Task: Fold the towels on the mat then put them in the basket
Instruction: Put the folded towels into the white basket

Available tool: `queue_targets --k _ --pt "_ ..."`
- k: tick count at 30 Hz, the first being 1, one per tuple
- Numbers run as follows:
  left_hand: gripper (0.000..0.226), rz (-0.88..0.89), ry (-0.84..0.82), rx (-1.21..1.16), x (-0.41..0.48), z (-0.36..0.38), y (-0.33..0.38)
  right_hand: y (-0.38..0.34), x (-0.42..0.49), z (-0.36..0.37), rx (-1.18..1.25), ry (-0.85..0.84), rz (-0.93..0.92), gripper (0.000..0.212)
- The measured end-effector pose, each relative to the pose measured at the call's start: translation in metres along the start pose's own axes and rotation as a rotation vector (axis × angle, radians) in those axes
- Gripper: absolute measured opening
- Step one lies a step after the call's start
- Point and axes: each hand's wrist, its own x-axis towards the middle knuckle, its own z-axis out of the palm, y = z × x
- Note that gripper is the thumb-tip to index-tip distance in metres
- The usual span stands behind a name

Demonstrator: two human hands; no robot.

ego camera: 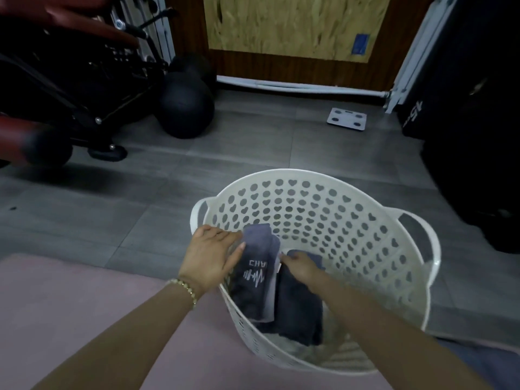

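Observation:
A white plastic basket [323, 209] with heart-shaped holes stands on the floor at the edge of the pink mat [84, 305]. Inside it a folded grey towel [257, 274] with a white logo stands against the near-left wall. A darker folded towel [298, 308] lies beside it on the right. My left hand [211, 254] holds the logo towel at its upper left side, thumb on its face and fingers behind. My right hand [299, 266] reaches into the basket and rests on the dark towel, its fingertips at the seam between the two towels.
Grey tiled floor surrounds the basket. Black medicine balls [185, 105] and a red-and-black exercise machine [64, 80] stand at the back left. A white bathroom scale [346, 118] lies by the far wall. A large black object [472, 136] stands at the right.

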Motion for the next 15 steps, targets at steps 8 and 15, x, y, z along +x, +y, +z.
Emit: queue_targets --k 8,15 --pt "0.093 0.063 -0.079 0.029 0.017 -0.025 0.054 -0.017 -0.13 -0.161 -0.252 0.332 -0.356 0.064" --pt "0.077 0.251 0.008 -0.283 0.054 -0.034 0.211 0.062 -0.214 -0.279 -0.303 0.662 -0.31 0.064"
